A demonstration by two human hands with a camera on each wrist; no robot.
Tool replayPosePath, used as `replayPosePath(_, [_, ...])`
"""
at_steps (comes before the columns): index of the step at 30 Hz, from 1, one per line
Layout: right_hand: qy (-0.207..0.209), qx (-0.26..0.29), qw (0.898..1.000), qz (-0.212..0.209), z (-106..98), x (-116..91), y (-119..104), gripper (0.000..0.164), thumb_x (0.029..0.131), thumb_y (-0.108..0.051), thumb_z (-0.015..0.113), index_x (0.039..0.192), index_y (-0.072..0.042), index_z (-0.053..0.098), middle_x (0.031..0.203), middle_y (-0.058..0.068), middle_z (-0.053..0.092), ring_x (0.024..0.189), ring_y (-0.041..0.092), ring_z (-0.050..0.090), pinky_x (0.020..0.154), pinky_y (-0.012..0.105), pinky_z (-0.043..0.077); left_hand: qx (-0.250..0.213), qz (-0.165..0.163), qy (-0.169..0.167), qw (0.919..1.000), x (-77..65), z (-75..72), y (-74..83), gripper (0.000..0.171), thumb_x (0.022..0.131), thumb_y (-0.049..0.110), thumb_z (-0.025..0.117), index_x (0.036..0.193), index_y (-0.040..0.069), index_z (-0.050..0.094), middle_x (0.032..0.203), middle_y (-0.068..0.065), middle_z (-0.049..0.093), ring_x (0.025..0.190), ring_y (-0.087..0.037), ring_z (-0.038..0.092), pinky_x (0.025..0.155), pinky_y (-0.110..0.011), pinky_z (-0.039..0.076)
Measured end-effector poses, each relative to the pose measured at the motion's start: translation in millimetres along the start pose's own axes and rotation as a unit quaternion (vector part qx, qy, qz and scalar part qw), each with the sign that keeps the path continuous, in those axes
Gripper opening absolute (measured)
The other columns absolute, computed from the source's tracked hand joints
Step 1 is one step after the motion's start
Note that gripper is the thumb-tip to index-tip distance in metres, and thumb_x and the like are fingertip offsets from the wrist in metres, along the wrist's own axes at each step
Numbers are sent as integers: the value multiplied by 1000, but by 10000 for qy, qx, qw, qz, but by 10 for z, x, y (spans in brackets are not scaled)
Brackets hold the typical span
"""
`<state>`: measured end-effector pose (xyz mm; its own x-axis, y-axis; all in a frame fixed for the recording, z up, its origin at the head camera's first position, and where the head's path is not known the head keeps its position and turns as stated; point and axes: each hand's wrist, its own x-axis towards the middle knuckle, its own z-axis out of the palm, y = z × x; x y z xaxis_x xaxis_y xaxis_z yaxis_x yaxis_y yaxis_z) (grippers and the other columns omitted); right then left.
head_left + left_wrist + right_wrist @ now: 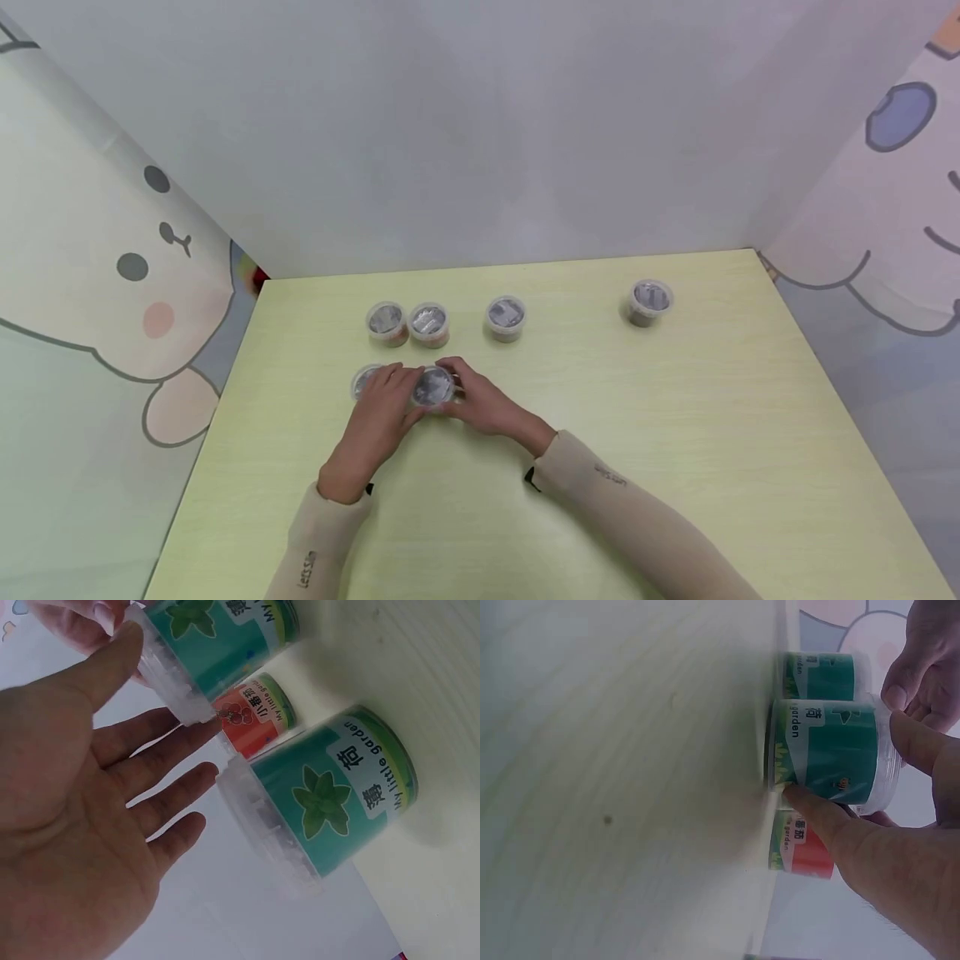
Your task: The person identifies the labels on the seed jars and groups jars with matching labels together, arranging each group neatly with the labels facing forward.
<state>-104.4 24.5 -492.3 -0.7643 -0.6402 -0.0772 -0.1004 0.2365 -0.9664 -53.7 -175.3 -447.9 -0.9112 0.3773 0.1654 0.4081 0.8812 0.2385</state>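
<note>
A green mint-labelled cup with a clear lid stands between both hands. My right hand grips it, thumb at the lid and a finger low on its side, as the right wrist view shows. On the opposite side, my left hand has its fingers extended, with thumb and fingertips at the lid's rim. A second mint cup stands just left of it, partly covered by the left hand in the head view. Behind them a red tomato-labelled cup shows.
Along the back of the pale table stand two cups close together, the left one and its neighbour. Another cup is near the middle, and one more at the back right. A pale wall rises behind.
</note>
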Motion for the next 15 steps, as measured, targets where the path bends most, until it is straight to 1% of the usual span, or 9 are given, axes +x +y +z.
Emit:
replayPosePath(3, [22, -65, 10000, 9, 21, 19, -5, 64, 100, -1, 71, 154, -2, 36, 154, 18, 50, 143, 33, 52, 117, 43, 46, 59, -44, -29, 10000, -11, 2, -2, 59, 86, 17, 88, 134, -7, 64, 129, -19, 70, 129, -43, 58, 116, -57, 41])
replayPosePath(6, [60, -202, 9997, -76, 32, 36, -12, 64, 100, -1, 72, 153, -2, 36, 153, 19, 51, 141, 32, 54, 117, 43, 47, 107, -87, -34, 9999, -15, -1, -3, 59, 86, 16, 88, 135, -7, 64, 131, -20, 69, 131, -44, 57, 117, -57, 40])
replayPosePath(10, [95, -377, 9992, -129, 47, 61, -18, 63, 100, -4, 72, 152, -2, 37, 151, 18, 53, 139, 31, 56, 116, 42, 47, 166, -126, -36, 9998, -19, -10, 0, 59, 87, 17, 87, 135, -8, 63, 132, -21, 68, 132, -45, 55, 118, -57, 39])
replayPosePath(15, [136, -449, 9988, -103, 68, 78, -30, 64, 100, -7, 73, 153, -3, 38, 152, 17, 53, 140, 30, 55, 116, 43, 47, 165, -183, -17, 9997, -36, -15, 7, 59, 87, 16, 87, 136, -7, 63, 132, -24, 66, 133, -46, 54, 118, -58, 39])
